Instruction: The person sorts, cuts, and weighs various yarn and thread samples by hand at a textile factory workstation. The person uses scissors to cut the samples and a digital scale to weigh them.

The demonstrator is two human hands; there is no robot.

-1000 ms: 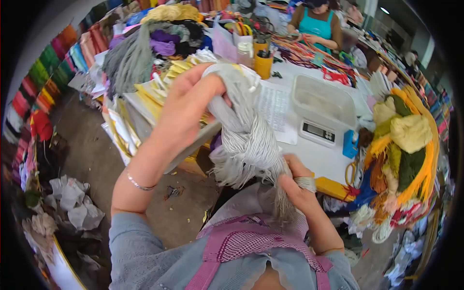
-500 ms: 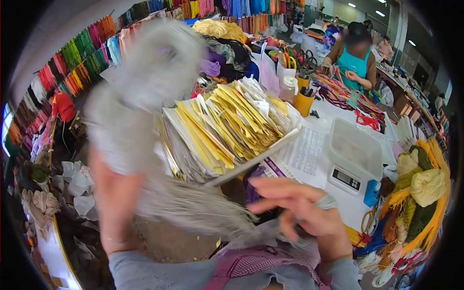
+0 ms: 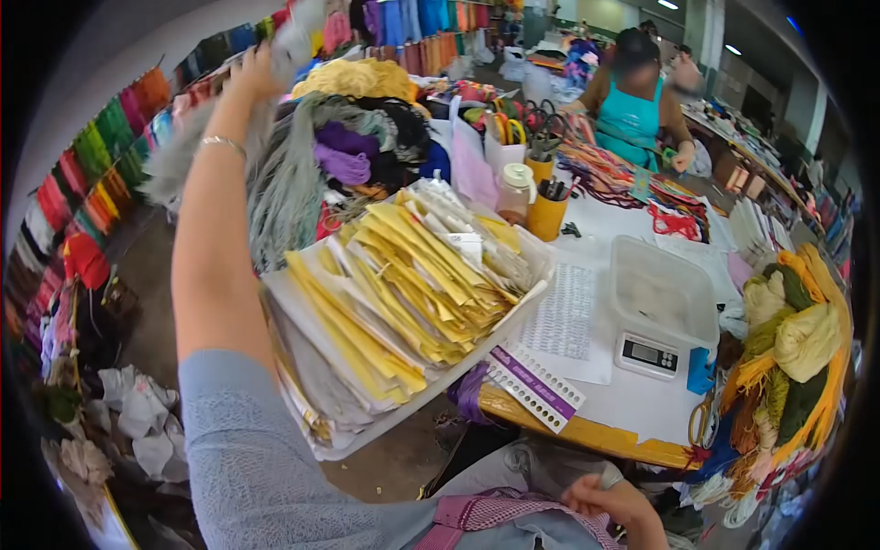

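My left hand [image 3: 254,77] is stretched far out at the upper left, its fingers wrapped on a pale grey yarn bundle [image 3: 295,41] that is blurred by motion. More grey yarn [image 3: 302,147] drapes over the pile beside it. Low in the view, near my waist, my right hand [image 3: 600,500] is curled closed in front of the pink checked strap [image 3: 486,515]; whether it holds anything is too small to make out. Between my arms stands a white tray [image 3: 431,390] packed with yellow and white paper packets [image 3: 403,284].
A digital scale [image 3: 648,356] with a clear plastic tub [image 3: 662,289] sits on the table, beside printed sheets [image 3: 557,312] and a purple-striped card [image 3: 536,387]. Colourful yarn [image 3: 793,357] hangs at the right. A co-worker in a teal apron [image 3: 630,115] is across the table.
My left hand has swung up and away with the grey yarn. My right hand has dropped towards my waist and closed, and the yarn no longer stretches across to it.
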